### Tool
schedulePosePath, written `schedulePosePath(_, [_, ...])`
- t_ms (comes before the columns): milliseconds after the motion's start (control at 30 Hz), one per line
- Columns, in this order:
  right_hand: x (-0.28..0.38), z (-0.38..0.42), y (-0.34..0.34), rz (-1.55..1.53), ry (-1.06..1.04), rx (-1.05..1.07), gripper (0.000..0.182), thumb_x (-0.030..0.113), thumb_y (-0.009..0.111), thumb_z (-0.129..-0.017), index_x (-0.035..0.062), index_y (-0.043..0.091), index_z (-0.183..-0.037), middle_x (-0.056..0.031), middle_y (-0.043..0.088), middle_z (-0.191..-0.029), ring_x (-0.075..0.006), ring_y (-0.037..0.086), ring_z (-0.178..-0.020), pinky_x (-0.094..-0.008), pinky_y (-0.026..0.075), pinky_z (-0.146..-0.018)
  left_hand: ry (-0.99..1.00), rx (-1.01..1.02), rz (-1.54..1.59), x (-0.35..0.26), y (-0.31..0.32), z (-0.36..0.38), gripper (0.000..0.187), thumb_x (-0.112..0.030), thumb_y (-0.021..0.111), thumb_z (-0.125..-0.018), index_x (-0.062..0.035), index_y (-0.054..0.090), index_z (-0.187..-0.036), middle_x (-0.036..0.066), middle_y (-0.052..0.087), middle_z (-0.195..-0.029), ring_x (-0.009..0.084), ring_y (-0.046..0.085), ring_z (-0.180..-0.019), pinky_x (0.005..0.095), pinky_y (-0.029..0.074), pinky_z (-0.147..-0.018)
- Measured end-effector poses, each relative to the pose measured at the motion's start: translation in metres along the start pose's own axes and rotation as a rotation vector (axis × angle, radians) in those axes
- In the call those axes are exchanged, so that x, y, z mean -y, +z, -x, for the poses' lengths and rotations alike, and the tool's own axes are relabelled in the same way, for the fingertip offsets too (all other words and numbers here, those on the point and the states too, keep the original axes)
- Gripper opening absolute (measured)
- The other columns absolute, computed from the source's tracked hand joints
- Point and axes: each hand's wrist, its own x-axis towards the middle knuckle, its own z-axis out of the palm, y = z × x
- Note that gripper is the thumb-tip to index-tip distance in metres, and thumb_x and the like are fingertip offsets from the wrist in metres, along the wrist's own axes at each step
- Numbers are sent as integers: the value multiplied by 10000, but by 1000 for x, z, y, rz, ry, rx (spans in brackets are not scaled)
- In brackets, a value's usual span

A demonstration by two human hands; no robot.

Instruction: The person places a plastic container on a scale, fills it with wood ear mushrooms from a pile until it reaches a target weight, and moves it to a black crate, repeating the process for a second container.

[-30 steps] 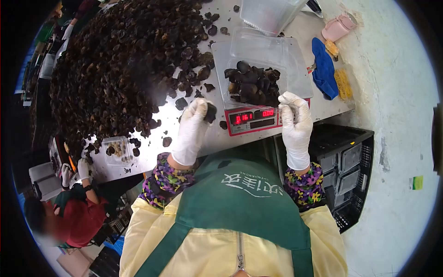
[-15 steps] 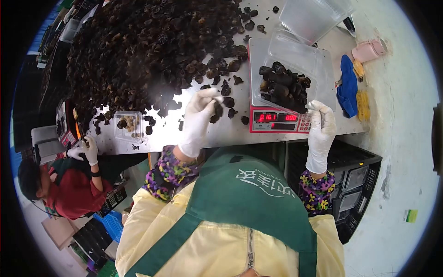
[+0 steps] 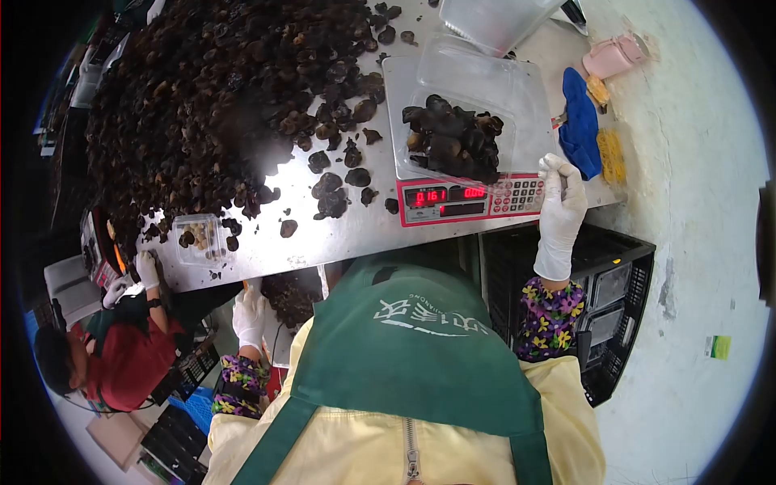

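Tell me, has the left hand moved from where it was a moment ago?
Yes. The left hand has dropped off the table, where it held a dark piece left of the scale, to below the table's near edge.

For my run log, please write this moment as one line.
left hand: below table edge, beside a bag | right hand: at scale corner | tray of dark mushrooms: on scale
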Motion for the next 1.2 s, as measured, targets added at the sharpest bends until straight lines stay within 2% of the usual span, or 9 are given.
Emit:
schedulePosePath(233, [-3,-3,4,5,13,-3,168,-23,587,-970,31,661,-1110,-51,690,-1011,-110,635,-876,-250,517,-802,191,-63,780,-161,-40,-74,250,-101,638,-958,-23,674,-1192,97,714,-1109,160,670,-969,288,519,-829])
schedulePosePath(433, [9,0,4,160,-29,20,144,-22,602,-953,25,674,-1068,-57,702,-1000,-139,653,-874,-264,518,-798,387,-135,1002,-282,-61,-141,165,-64,632,-959,-20,701,-1102,92,735,-964,141,678,-843,271,523,-743])
schedulePosePath(667, [-3,19,-24,15,61,1,145,0,578,-994,-4,652,-1119,-58,681,-1035,-110,640,-922,-241,525,-827,379,-433,584,-254,-17,-175,109,-152,686,-891,-65,696,-955,107,679,-803,273,663,-737,370,524,-679])
schedulePosePath(700, [-7,21,-26,10,63,7,145,0,578,-994,-4,652,-1119,-58,681,-1035,-110,640,-922,-241,525,-827,377,-245,537,-249,-13,-173,230,-136,723,-863,-56,684,-1075,127,686,-872,258,668,-809,351,525,-736])
schedulePosePath(767, [-13,24,-27,-25,109,2,142,3,576,-996,-1,654,-1115,-56,681,-1030,-106,639,-924,-239,524,-827,525,-261,404,-248,0,-166,309,-151,722,-841,-77,658,-1135,127,641,-909,290,637,-842,384,512,-754])
schedulePosePath(900, [-3,19,-16,-10,102,49,143,6,577,-997,1,654,-1118,-51,678,-1038,-110,641,-943,-237,512,-862,636,-198,137,-256,8,-163,261,-148,720,-823,-81,649,-1065,133,587,-939,326,605,-857,408,499,-765])
schedulePosePath(967, [5,15,-11,12,72,62,145,7,578,-997,-1,653,-1121,-49,676,-1039,-112,642,-946,-238,510,-869,621,-214,214,-253,5,-164,227,-142,720,-826,-79,646,-1032,137,593,-929,335,604,-868,406,500,-780])
schedulePosePath(1100, [3,15,-6,25,85,80,153,0,570,-998,-10,651,-1127,-50,673,-1045,-118,643,-957,-244,506,-881,399,-253,969,-235,-2,-175,142,-72,666,-861,-27,626,-989,122,665,-961,252,642,-849,345,513,-786])
schedulePosePath(1200, [0,17,0,-12,127,87,160,-11,563,-997,-9,653,-1129,-55,673,-1047,-120,642,-954,-247,504,-883,267,-85,817,-228,-12,-184,173,-69,651,-870,-36,620,-1036,130,688,-1033,275,667,-907,347,523,-817])
